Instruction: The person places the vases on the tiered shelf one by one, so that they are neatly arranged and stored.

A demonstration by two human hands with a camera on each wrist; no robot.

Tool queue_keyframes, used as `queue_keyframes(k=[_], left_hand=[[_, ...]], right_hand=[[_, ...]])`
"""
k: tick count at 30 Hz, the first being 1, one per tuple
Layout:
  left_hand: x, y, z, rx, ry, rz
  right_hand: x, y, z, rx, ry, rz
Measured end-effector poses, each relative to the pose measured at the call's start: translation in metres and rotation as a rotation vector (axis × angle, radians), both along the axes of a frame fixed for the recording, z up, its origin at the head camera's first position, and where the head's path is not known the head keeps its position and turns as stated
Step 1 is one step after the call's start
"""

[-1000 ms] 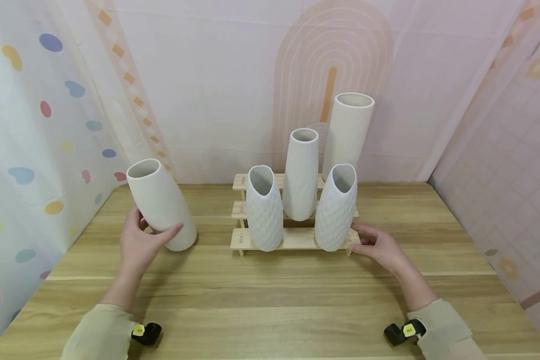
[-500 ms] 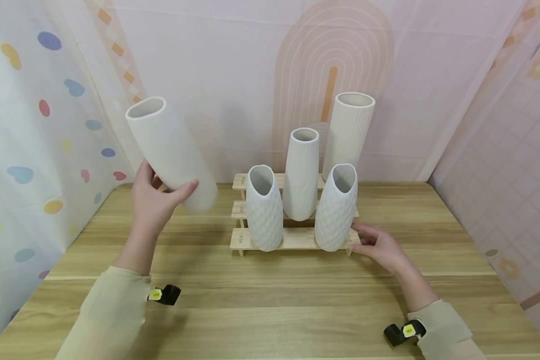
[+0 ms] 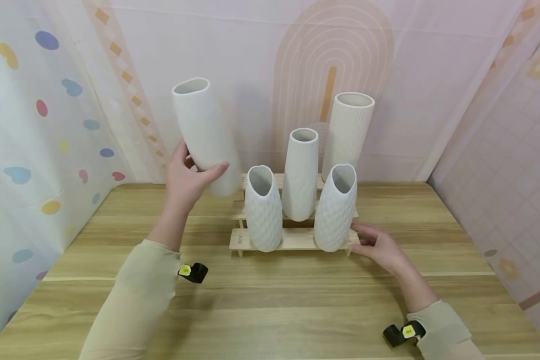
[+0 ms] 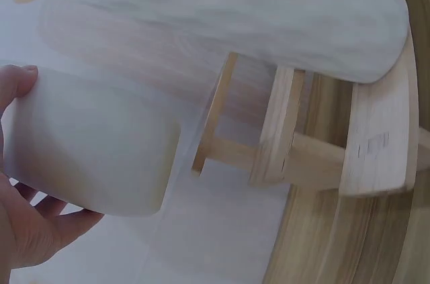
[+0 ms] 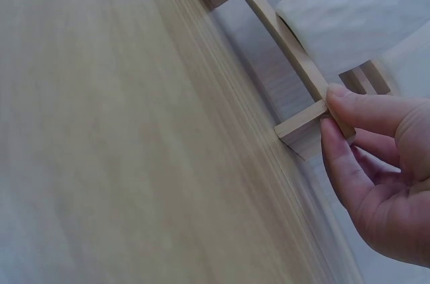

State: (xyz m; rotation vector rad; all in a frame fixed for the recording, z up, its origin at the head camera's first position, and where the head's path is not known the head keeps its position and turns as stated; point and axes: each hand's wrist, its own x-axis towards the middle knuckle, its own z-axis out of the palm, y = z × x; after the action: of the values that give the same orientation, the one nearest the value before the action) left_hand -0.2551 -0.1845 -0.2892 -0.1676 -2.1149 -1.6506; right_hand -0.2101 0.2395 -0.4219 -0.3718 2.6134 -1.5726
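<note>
My left hand (image 3: pixel 186 180) grips a smooth white vase (image 3: pixel 204 130) near its lower end, holding it tilted in the air left of a three-tier wooden stand (image 3: pixel 299 241). In the left wrist view the base of this vase (image 4: pixel 101 143) hangs beside the stand's upper shelves, apart from them. My right hand (image 3: pixel 380 247) pinches the right end of the lowest shelf between thumb and fingers, plainly seen in the right wrist view on the shelf's end (image 5: pixel 339 119). Two dimpled white vases (image 3: pixel 264 220) (image 3: pixel 335 217) stand on the lowest tier.
A slim white vase (image 3: pixel 300 175) stands on the middle tier. Behind it, a tall ribbed vase (image 3: pixel 348 135) is on the top tier at the right. The wooden table (image 3: pixel 270 310) meets patterned curtains (image 3: pixel 229 50) at its back and sides.
My left hand has lifted the smooth vase off the table and carried it up and to the right, towards the stand. My right hand has stayed on the shelf end.
</note>
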Motion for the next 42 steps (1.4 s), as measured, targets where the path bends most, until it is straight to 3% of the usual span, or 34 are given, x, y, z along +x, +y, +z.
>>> queue_keyframes(k=[6, 12, 32, 42], left_hand=[[-0.009, 0.011, -0.006, -0.032, -0.014, 0.013], [-0.016, 0.017, -0.01, -0.033, 0.02, 0.008], [-0.038, 0.035, -0.009, -0.032, 0.036, -0.13], [-0.048, 0.045, -0.011, -0.023, 0.003, -0.149]], right_hand=[[0.001, -0.001, -0.002, -0.02, -0.01, 0.005], [0.0, -0.001, -0.001, -0.025, -0.015, 0.006], [0.001, 0.0, -0.001, -0.035, -0.012, -0.005], [0.001, -0.001, -0.001, -0.036, -0.018, 0.001]])
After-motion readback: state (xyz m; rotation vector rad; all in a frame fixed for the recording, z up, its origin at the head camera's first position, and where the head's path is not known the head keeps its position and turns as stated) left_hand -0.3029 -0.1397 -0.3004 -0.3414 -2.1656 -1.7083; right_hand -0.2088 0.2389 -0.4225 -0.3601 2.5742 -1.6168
